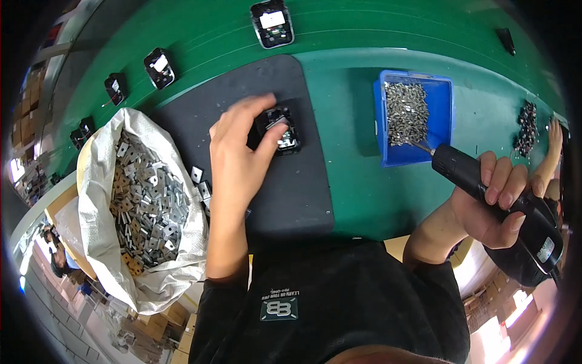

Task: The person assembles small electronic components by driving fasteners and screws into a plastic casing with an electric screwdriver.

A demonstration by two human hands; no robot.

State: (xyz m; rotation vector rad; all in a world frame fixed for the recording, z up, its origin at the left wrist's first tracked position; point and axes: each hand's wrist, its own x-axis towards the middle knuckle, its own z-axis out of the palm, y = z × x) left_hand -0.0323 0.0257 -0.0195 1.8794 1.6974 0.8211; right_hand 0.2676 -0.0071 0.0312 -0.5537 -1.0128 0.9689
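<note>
My left hand [237,145] reaches over a black plastic housing [293,144] on the dark mat. Its thumb and index finger are spread apart, the thumb over a shiny metal piece [276,125] inside the housing and the index fingertip by the housing's far edge. The thumb partly hides that piece. My right hand [494,197] is wrapped round a black electric screwdriver [464,170]. The driver's bit points left to the near right part of a blue bin [450,112], where many small silver screws [406,112] lie.
A white woven sack [97,209] of metal plates [151,206] stands left, with loose plates [197,175] beside it. Open black housings [272,24] lie along the far green surface. Small dark parts [525,128] are piled at right, near another person's hand [554,141].
</note>
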